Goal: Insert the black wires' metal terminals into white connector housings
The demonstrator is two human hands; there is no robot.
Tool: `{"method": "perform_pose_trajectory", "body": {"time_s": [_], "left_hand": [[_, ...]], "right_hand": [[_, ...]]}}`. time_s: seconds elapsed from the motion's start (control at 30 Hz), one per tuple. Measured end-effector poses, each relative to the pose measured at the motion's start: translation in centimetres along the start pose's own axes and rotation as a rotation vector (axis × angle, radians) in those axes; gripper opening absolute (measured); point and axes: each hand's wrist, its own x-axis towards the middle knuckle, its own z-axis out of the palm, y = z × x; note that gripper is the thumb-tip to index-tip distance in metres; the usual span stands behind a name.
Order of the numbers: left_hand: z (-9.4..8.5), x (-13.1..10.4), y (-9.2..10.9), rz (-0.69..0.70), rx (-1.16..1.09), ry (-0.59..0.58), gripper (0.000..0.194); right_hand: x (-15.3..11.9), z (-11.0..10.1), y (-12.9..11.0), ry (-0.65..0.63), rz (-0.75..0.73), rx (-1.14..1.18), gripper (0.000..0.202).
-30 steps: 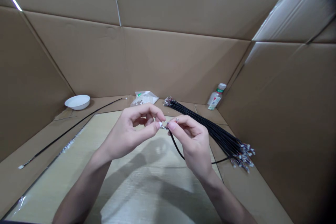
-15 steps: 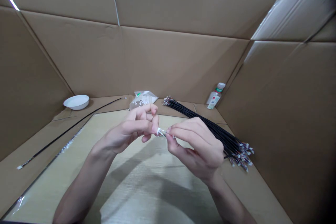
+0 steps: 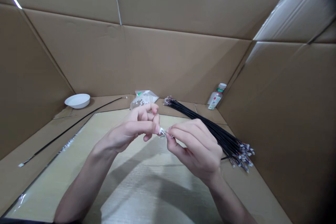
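Note:
Over the middle of the board, my left hand (image 3: 138, 124) pinches a small white connector (image 3: 162, 131) between thumb and index finger, its other fingers loosely curled. My right hand (image 3: 196, 147) faces it, thumb and index finger closed on the thin wires (image 3: 165, 133) that run into the connector. The fingertips of the two hands are close together. Where the wires continue is mostly hidden by my right hand; a short black cable piece shows beside its wrist.
A bundle of black cables (image 3: 210, 124) with white-connector ends lies right. A single black cable (image 3: 76, 124) lies left, near a white bowl (image 3: 77, 101). At the back sit a plastic bag (image 3: 143, 99) of small white parts and a bottle (image 3: 217, 96). Cardboard walls (image 3: 183, 63) surround the board (image 3: 136, 182).
The gap between my two hands has narrowed slightly, with the connector nearer my right fingertips. The whole view has shifted a little.

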Motion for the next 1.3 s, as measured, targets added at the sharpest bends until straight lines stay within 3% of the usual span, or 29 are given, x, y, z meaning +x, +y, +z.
{"method": "perform_pose_trajectory", "body": {"time_s": [0.23, 0.67, 0.93, 1.3], "left_hand": [[0.1, -0.5, 0.1, 0.012, 0.112, 0.003, 0.035], [0.1, -0.5, 0.2, 0.0, 0.171, 0.011, 0.034], [-0.3, -1.1, 0.9, -0.032, 0.161, -0.074, 0.039], [0.1, -1.4, 1.4, -0.057, 0.223, -0.043, 0.042]], "right_hand": [[-0.3, 0.2, 0.4, -0.076, -0.03, -0.019, 0.014], [-0.4, 0.1, 1.0, -0.104, -0.103, 0.048, 0.015], [-0.3, 0.4, 1.1, -0.079, 0.137, 0.399, 0.012], [-0.2, -0.3, 0.3, -0.143, 0.173, 0.352, 0.013]]}}
